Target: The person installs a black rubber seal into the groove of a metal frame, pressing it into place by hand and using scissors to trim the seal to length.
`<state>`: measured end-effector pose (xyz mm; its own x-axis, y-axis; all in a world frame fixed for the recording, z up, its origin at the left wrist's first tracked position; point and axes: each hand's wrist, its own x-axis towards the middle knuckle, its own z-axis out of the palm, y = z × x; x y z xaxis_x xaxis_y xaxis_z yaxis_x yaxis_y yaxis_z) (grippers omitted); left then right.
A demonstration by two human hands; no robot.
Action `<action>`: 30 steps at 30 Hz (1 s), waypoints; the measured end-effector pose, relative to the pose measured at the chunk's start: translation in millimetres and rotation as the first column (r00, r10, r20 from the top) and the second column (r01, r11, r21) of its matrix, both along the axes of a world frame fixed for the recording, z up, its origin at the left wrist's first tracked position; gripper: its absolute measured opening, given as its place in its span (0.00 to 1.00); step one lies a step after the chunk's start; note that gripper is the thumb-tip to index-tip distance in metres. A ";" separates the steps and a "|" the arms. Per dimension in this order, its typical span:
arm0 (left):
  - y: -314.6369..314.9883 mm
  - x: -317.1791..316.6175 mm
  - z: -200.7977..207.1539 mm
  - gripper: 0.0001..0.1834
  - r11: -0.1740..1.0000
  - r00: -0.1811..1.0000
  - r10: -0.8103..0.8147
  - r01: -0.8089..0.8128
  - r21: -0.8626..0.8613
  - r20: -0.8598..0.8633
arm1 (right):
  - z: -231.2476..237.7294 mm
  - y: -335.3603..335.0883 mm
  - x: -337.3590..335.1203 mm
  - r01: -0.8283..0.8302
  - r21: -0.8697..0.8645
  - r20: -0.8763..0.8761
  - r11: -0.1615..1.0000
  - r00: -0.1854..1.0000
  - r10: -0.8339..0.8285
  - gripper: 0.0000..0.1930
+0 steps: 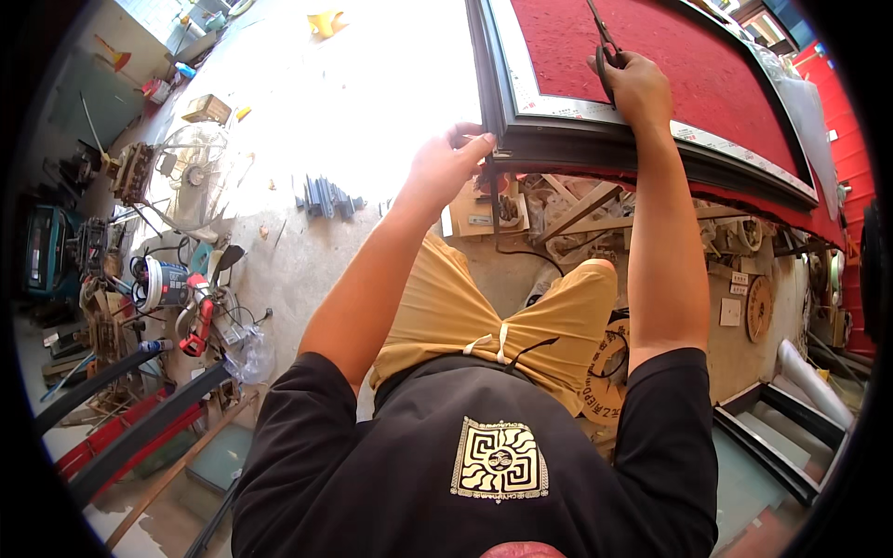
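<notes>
Black shirt (pixel 400 465), left hand (pixel 452 166) touching frame corner (pixel 510 117), grip unclear, right hand (pixel 642 91) clamped on scissors (pixel 608 48)

Strong light (pixel 372 93) whitens the grey floor (pixel 326 270), with red panelling (pixel 851 158) at right.

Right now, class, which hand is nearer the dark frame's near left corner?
Left: the left hand is at the corner; the right hand holds scissors farther right, over the red panel.

You work in a cluttered workshop. A dark-edged frame (pixel 558 108) lies on your red-covered bench (pixel 716 84). Profile offcuts (pixel 326 198) and a fan (pixel 193 175) occupy the concrete floor (pixel 307 251).
</notes>
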<state>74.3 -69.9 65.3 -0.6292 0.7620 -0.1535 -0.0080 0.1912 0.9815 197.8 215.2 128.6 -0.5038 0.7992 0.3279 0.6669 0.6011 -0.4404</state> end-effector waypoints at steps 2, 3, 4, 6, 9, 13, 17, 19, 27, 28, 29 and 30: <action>5.2 0.2 -1.0 0.26 1.000 1.000 -0.010 0.010 -0.012 -0.004 | -1.0 2.7 0.2 0.012 0.014 -0.007 1.000 1.000 -0.012 0.29; 6.5 -1.3 -3.4 0.26 1.000 1.000 -0.012 0.012 -0.013 -0.006 | 0.2 2.0 -0.1 0.014 0.009 0.001 1.000 1.000 -0.014 0.29; 7.9 -3.4 -7.9 0.26 1.000 1.000 0.001 -0.001 0.001 0.026 | 1.1 1.1 -0.2 0.017 0.004 0.010 1.000 1.000 -0.017 0.29; 10.1 -7.5 -14.1 0.25 1.000 0.998 0.012 -0.012 0.014 0.055 | 1.5 -2.3 0.5 0.019 0.003 -0.010 1.000 1.000 -0.019 0.29; 12.4 -10.7 -16.2 0.24 0.999 0.991 0.006 -0.012 0.045 0.134 | 1.0 -2.7 1.0 0.020 0.003 -0.027 1.000 0.999 -0.020 0.29; 13.4 -8.8 -13.2 0.20 0.999 0.988 0.030 -0.036 0.041 0.151 | 0.5 -3.2 1.7 0.025 0.003 -0.014 1.000 1.000 -0.025 0.29; 15.1 -7.6 -13.2 0.18 0.996 0.988 0.027 -0.039 0.076 0.151 | -2.6 -2.7 2.7 0.019 0.027 -0.065 0.999 0.998 -0.017 0.31; 16.2 -8.5 -15.0 0.18 0.997 0.989 0.038 -0.048 0.064 0.146 | 0.9 -5.1 2.2 0.028 -0.024 -0.033 0.999 0.999 -0.029 0.29; 16.0 -13.7 -17.4 0.21 0.996 0.985 0.031 -0.045 0.079 0.168 | 4.8 -5.6 -2.1 0.017 0.013 -0.041 1.000 0.999 -0.017 0.28; 15.2 -12.5 -15.5 0.21 0.996 0.986 0.035 -0.047 0.075 0.161 | 5.8 -6.6 -1.7 0.016 0.017 -0.044 1.000 0.999 -0.015 0.28; 14.6 -11.8 -12.6 0.21 0.996 0.988 0.037 -0.049 0.073 0.152 | 8.0 -7.4 -1.2 0.018 0.021 -0.043 1.000 0.999 -0.017 0.28; 15.3 -10.5 -14.2 0.21 0.997 0.987 0.037 -0.048 0.061 0.156 | 4.4 -6.8 -0.4 0.009 -0.007 -0.063 1.000 0.998 -0.009 0.28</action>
